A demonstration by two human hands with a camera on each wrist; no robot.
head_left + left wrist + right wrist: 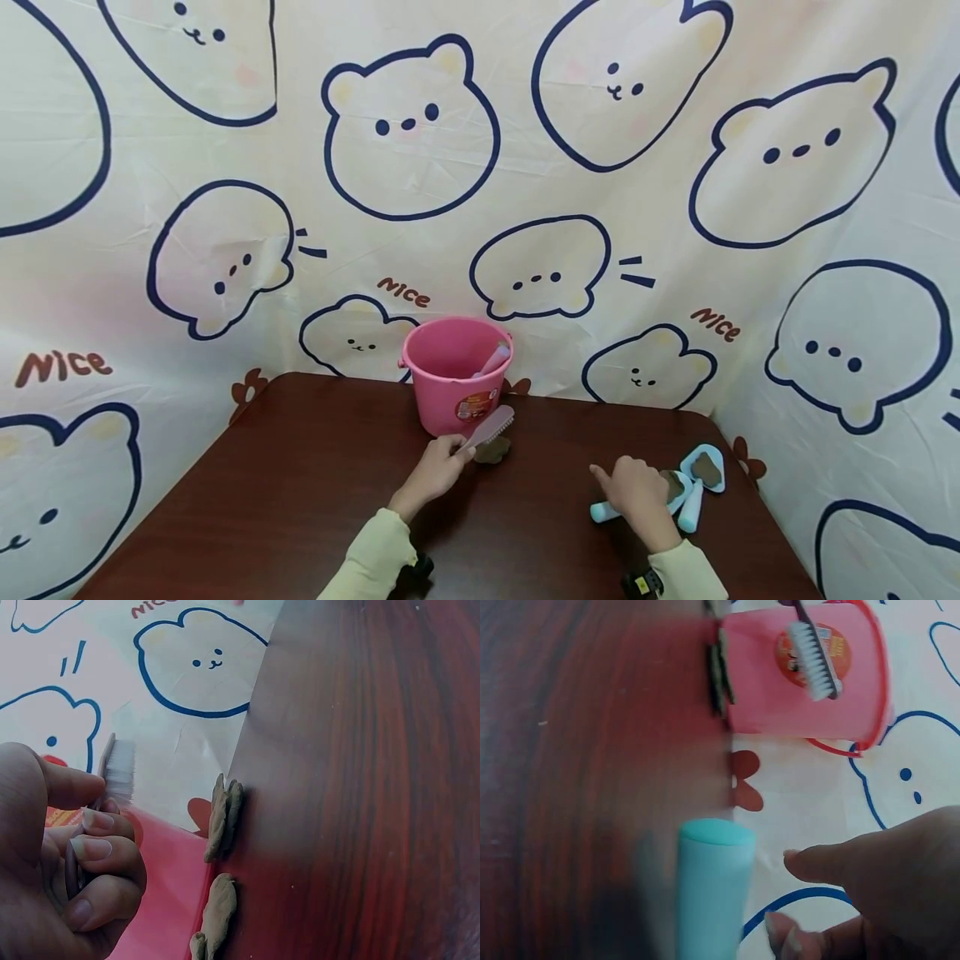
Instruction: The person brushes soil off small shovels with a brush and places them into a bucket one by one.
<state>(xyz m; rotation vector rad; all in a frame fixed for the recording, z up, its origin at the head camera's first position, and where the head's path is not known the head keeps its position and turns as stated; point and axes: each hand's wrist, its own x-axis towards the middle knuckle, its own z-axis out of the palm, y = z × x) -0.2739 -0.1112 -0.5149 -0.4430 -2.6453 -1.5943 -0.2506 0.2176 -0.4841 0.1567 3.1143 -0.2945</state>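
Note:
My left hand (437, 468) grips a small brush (491, 427) by its handle, fingers curled round it. The brush's white bristles (120, 772) stick out past the thumb, in front of the pink bucket (457, 400). Below the brush, brown clay-like lumps (492, 451) lie beside the bucket's base. My right hand (636, 492) hovers over a light blue tool, thumb stretched out. That tool's thick handle (716, 889) passes beside the fingers with a gap between them. The tool's flat head (679, 490) carries a brown lump and is partly hidden by the hand.
A second light blue tool (691, 518) with a brown lump (706, 469) on its head lies at the right. Inside the bucket leans a pale pinkish handle (495, 360). A printed cloth wall (540, 350) rises behind the dark brown table (300, 483).

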